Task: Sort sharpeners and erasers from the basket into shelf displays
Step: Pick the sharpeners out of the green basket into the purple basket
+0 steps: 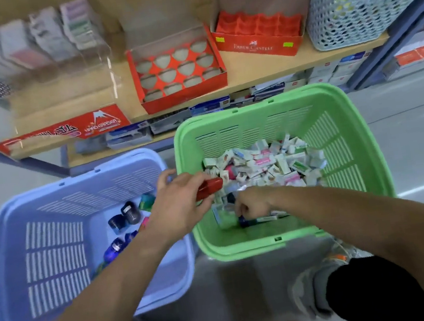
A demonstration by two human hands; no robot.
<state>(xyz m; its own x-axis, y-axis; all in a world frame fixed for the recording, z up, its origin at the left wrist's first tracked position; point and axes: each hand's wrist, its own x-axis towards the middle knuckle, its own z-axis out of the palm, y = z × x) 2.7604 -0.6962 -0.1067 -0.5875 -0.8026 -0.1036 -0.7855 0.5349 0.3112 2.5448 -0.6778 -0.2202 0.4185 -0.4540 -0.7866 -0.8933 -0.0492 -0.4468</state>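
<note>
Two hands itemised: our left hand (182, 207) pinches a red sharpener (210, 187) above the green basket (252, 106) wall; our right hand (252, 206) curls round a dark blue piece (244, 222) beside the erasers (265, 164); risk: a loose pinch drops the red sharpener back among them

Bright even light, wide-angle bowing, possibly motion blur along the edges.

A green slatted plastic basket (351, 142) stands on the floor, small paper-wrapped erasers (268, 163) heaped against its far wall. The left hand (182, 207) grips a red oblong plastic sharpener (209, 187) level over its left rim; the right hand (251, 205) pinches a dark blue sharpener (244, 222) (mostly hidden) by the near wall.
</note>
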